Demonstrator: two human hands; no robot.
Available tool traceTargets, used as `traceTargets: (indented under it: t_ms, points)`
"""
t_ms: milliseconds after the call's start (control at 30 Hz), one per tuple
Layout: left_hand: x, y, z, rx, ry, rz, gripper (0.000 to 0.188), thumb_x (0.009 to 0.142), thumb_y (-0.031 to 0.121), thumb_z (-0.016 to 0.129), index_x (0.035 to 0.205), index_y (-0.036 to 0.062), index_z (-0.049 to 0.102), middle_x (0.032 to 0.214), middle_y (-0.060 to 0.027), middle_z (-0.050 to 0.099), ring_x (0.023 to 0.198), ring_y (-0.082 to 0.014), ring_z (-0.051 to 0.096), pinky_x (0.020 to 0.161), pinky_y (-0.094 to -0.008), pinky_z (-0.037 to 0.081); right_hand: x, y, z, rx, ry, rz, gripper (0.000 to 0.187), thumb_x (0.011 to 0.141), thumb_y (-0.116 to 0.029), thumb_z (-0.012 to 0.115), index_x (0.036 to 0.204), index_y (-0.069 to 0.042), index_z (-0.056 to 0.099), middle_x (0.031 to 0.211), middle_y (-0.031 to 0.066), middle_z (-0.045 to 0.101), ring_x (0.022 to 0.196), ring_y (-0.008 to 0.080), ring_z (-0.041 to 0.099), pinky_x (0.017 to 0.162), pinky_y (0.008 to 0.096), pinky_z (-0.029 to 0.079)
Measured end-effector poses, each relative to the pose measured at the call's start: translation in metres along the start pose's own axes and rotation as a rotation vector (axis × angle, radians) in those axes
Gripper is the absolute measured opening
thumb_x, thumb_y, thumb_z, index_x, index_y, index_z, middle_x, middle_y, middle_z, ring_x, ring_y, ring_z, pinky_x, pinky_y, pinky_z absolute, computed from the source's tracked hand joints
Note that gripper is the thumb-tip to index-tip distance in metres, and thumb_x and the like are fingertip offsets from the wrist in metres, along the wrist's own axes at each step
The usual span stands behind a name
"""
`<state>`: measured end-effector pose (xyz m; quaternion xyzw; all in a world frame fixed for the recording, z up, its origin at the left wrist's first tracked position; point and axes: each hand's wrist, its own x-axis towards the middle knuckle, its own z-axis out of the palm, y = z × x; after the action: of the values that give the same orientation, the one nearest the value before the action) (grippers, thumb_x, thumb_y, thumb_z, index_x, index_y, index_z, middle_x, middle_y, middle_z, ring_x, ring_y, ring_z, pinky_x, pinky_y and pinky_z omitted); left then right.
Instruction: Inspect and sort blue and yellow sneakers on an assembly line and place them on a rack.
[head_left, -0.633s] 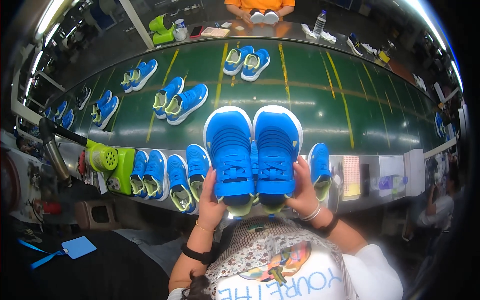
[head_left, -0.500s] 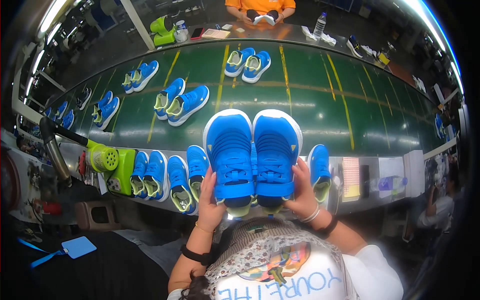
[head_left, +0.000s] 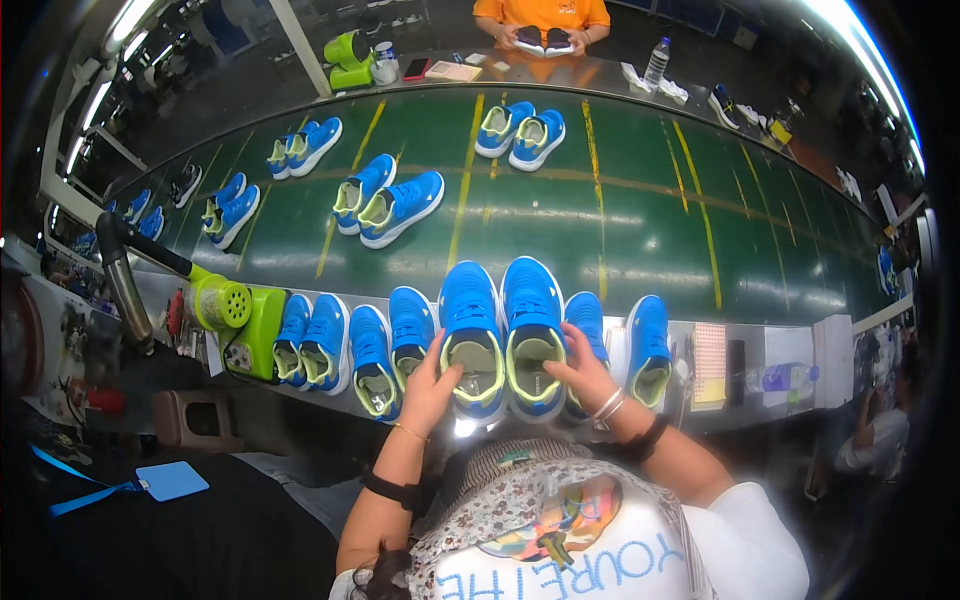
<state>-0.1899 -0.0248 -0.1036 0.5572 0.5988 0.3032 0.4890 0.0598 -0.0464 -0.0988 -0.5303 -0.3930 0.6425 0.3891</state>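
Observation:
Two blue sneakers with white soles and lime linings are held side by side in front of me, toes pointing away. My left hand (head_left: 432,384) is closed on the left sneaker (head_left: 468,300), its thumb hooked over the heel opening. In the same way my right hand (head_left: 580,372) grips the right sneaker (head_left: 530,295) along its outer side, thumb inside the collar. The insoles show through both openings. Behind my right hand a matching blue sneaker (head_left: 585,312) is partly hidden. More sneakers (head_left: 373,338) stand to the left on the ledge, and one sneaker (head_left: 651,335) stands to the right.
Beyond the ledge runs a green conveyor belt (head_left: 640,240) with yellow lines, carrying several pairs of blue sneakers (head_left: 400,210). A lime-green machine with a hose (head_left: 262,330) stands at left. Right are a checked sheet (head_left: 708,360) and a bottle (head_left: 785,377). Across sits a person in orange (head_left: 545,15).
Both sneakers have come down toward the ledge and tilted, so their openings now face me instead of their uppers. My thumbs have moved onto the heel openings. The person opposite has raised their shoes.

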Motion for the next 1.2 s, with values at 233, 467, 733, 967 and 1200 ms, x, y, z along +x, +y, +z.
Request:
traceTargets:
  t_ms: [233,467,733,967,1200]
  points:
    - [0.006,0.022,0.006,0.741,0.474,0.59,0.044,0.072,0.025,0.066,0.109,0.006,0.054,0.074,-0.0127,0.054,0.07,-0.0309,0.054,0.066,-0.0402,0.043,0.02,0.041,0.001,-0.08,0.052,0.014,0.079,0.08,-0.032,0.062,0.136,-0.003,0.015,0.133,0.0312,0.024,0.12,0.0363,0.036,0.096,0.0364,0.035]
    - [-0.01,0.047,0.025,0.943,-0.367,0.416,0.061,0.059,0.059,0.064,0.103,0.0159,0.059,0.078,-0.0136,0.056,0.07,-0.0312,0.059,0.064,-0.0391,0.048,0.016,0.039,0.014,-0.36,0.063,-0.12,0.073,0.084,-0.04,0.053,0.135,-0.002,0.018,0.131,0.0281,0.032,0.119,0.0335,0.04,0.096,0.0345,0.035]
    - [-0.004,0.033,0.016,0.95,-0.28,0.376,0.053,0.054,0.057,0.067,0.088,0.0158,0.065,0.076,-0.0121,0.054,0.07,-0.0315,0.059,0.062,-0.0392,0.047,-0.075,0.033,-0.085,-1.488,0.2,-0.221,0.035,0.068,-0.022,0.067,0.101,-0.015,0.058,0.075,0.0105,0.053,0.071,0.0276,0.057,0.064,0.0383,0.046]
    - [-0.031,0.055,-0.006,0.744,-0.015,0.376,0.051,0.053,0.045,0.073,0.083,0.0044,0.061,0.071,-0.0102,0.049,0.064,-0.0303,0.052,0.058,-0.0366,0.043,-0.059,0.066,-0.094,-1.552,-0.014,-0.306,0.047,0.074,-0.007,0.053,0.119,-0.021,0.047,0.071,0.0094,0.05,0.06,0.0262,0.056,0.052,0.0375,0.046]
    - [-0.088,0.042,-0.022,0.015,0.221,0.341,0.058,0.062,0.051,0.067,0.092,0.0019,0.061,0.083,-0.0107,0.059,0.074,-0.0264,0.058,0.067,-0.0303,0.046,-0.029,0.084,-0.072,-1.502,-0.209,-0.171,0.045,0.07,-0.035,0.066,0.11,-0.019,0.052,0.081,0.0164,0.056,0.069,0.031,0.059,0.058,0.0401,0.048]
